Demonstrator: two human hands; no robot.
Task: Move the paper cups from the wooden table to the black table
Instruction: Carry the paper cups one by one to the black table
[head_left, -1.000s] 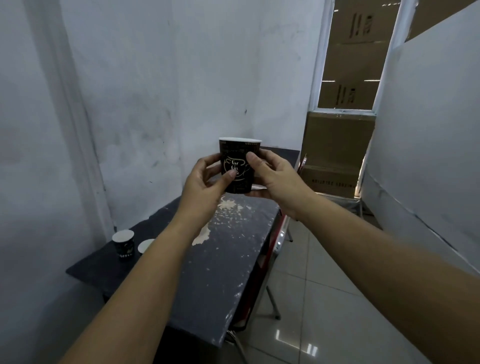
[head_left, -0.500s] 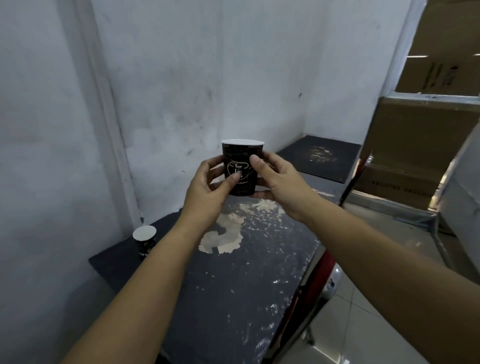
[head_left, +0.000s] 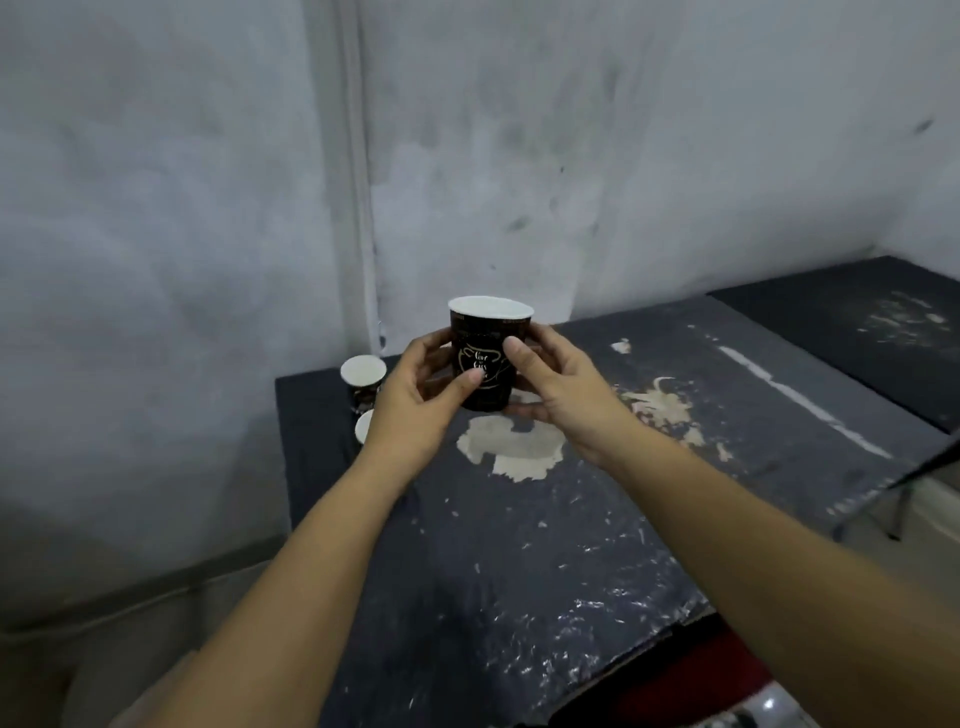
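Over on the far left stood the grey wall (head_left: 156, 234), with a pale upright strip (head_left: 345, 156) running down it. Just left of the left hand, two more paper cups sat on the black table's far corner: one upright cup (head_left: 363, 382) with its white inside showing, and nearer, the rim of another cup (head_left: 363, 427) peeking out from behind the wrist, so how it stood could not be told.

Then the left hand (head_left: 415, 400): fingers curled round the left side of the held cup (head_left: 488, 358), thumb pressed across its front low down. And there it was, the dark paper cup with pale lettering, upright, white rim on top, clamped between both hands above the black table (head_left: 519, 545). Whether its base touched the tabletop could not be told; the fingers hid it.

The right hand (head_left: 566, 395) gripped the cup's right side, thumb tip on the front near the print, fingers wrapped behind and below. Both forearms reached in from the bottom edge.

Below and between the hands, a pale patch (head_left: 511, 447) of worn paint showed on the tabletop. Right of the right hand ran more scuffs and a long white streak (head_left: 795, 400). Beyond that, far right, lay a second dark surface (head_left: 872, 322) against the wall, and something red (head_left: 691, 680) showed under the table's near edge.
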